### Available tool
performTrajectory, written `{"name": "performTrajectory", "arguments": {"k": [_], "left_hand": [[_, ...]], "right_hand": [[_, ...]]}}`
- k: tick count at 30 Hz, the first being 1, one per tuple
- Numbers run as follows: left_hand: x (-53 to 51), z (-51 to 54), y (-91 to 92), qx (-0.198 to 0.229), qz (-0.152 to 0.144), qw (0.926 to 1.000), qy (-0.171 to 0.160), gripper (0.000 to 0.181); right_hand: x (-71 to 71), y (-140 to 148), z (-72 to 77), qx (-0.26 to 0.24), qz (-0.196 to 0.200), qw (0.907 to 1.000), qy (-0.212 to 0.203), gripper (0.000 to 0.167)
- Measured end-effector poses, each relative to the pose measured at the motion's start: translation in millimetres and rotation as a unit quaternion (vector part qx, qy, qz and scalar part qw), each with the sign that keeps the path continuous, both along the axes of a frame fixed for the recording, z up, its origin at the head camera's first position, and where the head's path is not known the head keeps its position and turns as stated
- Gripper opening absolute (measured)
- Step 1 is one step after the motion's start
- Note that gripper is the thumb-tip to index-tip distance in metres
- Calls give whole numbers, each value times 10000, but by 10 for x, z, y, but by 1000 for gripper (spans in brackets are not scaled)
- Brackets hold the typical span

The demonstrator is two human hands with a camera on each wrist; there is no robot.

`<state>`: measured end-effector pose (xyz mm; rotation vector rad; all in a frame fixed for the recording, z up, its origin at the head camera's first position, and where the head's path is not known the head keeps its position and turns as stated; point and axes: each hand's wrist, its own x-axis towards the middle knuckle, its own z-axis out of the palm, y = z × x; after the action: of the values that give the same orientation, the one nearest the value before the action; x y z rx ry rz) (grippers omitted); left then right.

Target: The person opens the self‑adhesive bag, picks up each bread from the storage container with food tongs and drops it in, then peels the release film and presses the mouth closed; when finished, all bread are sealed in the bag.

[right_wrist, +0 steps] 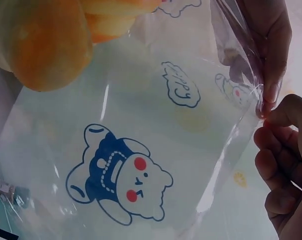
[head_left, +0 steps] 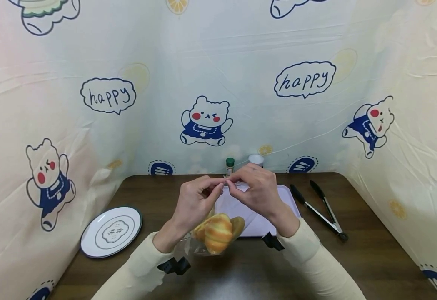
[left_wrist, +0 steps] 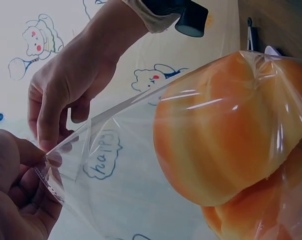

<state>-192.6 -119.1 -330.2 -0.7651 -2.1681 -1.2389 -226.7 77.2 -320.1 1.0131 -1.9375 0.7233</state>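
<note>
Both hands are raised and close together over the table, at the top edge of a clear plastic bag (left_wrist: 123, 165). My left hand (head_left: 196, 202) pinches that edge between thumb and fingers. Fingertips almost touching it, my right hand (head_left: 257, 193) pinches the same edge. The bag hangs below with several golden-brown bread rolls (head_left: 218, 233) in its lower part. In the left wrist view the rolls (left_wrist: 215, 135) press against the film, and its upper part looks flat. Whether the bag's mouth is parted, I cannot tell.
Behind the bag lies a pale purple tray (head_left: 255, 227). Black-tipped metal tongs (head_left: 325, 214) rest to its right. A white plate (head_left: 111, 231) sits at the left. A green-capped bottle (head_left: 230, 162) and a white-lidded container (head_left: 256, 159) stand at the back.
</note>
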Motion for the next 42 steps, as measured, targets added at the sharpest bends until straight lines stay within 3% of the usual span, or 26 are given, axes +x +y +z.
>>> {"name": "performTrajectory", "arguments": {"k": [7,13,27,36,42], "left_hand": [[-6,-19,-5,70,-23,9999,-115,17],[-7,-19,-13,84,-37,9999,-144,18],[-1,-15,-4,-83,22,9999,87,19],[-11,-9,11,87,-84,9999,2,20],[-10,-10,25,177,-37,9997,-173,19]], "right_hand": [[-37,26,-25,-361,102,9991,-196,5],[-39,38,-26,-358,428,9982,-225,16],[-9,-2,-21,-24,17,9995,324,9],[-54,20,-47,-263,215,9994,-28,5],[-40,42,-66,-283,277,9992,-100,18]]}}
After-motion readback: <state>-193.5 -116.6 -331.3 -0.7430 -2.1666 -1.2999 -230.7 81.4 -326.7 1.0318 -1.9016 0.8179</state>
